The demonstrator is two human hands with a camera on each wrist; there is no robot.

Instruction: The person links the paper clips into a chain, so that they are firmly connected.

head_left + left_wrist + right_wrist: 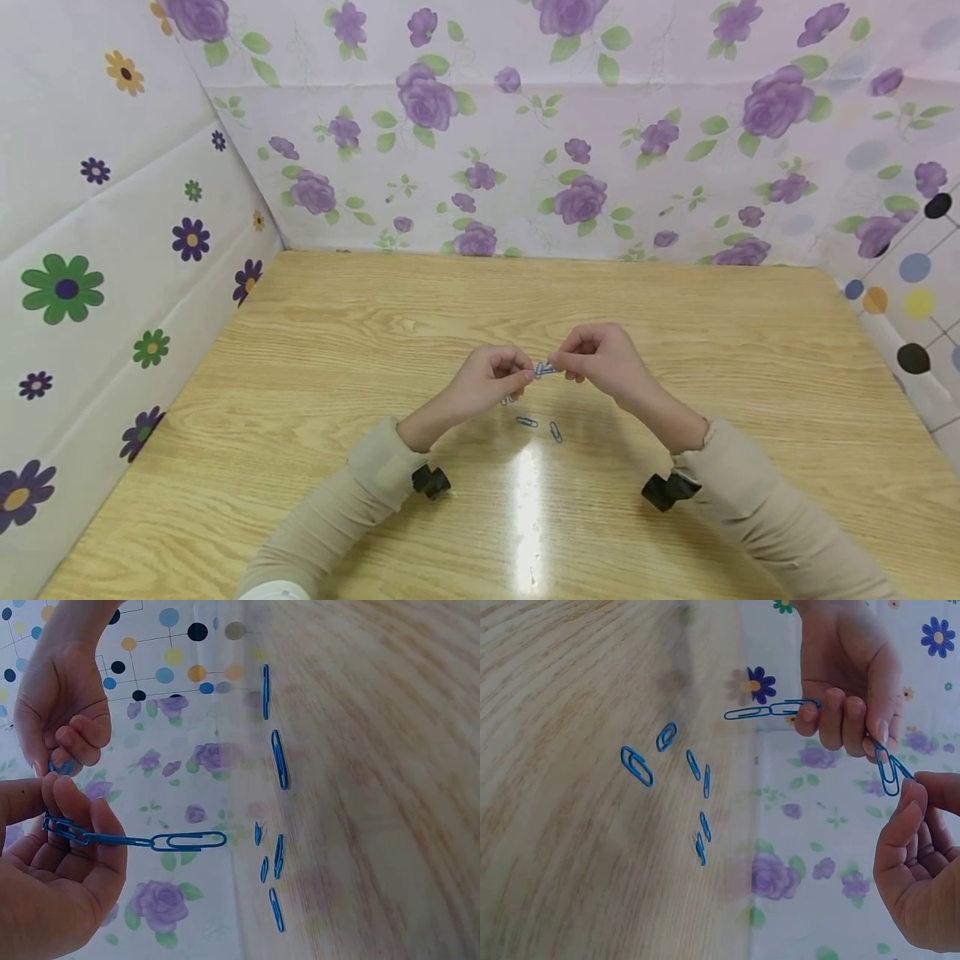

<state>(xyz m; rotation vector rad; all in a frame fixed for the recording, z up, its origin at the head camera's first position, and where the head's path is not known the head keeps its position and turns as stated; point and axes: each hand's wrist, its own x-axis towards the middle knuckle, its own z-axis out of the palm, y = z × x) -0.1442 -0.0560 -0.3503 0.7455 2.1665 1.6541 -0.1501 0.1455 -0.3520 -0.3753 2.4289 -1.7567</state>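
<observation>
My left hand (487, 379) pinches a blue paper clip (886, 769) between thumb and index finger. From its curled fingers trails a short chain of linked blue paper clips (187, 841). Close beside it, thumb and fingertips of my right hand (603, 362) pinch another blue paper clip (904, 766). The two clips between the hands overlap in the right wrist view; whether they are linked I cannot tell. Both hands are above the wooden table, and fingers partly hide the clips.
Several loose blue paper clips lie on the wooden table (337, 333) beneath the hands, among them one clip (527, 422) and another clip (556, 432) nearer me. Flowered cloth (517, 167) stands along the back edge, with patterned cloths at both sides.
</observation>
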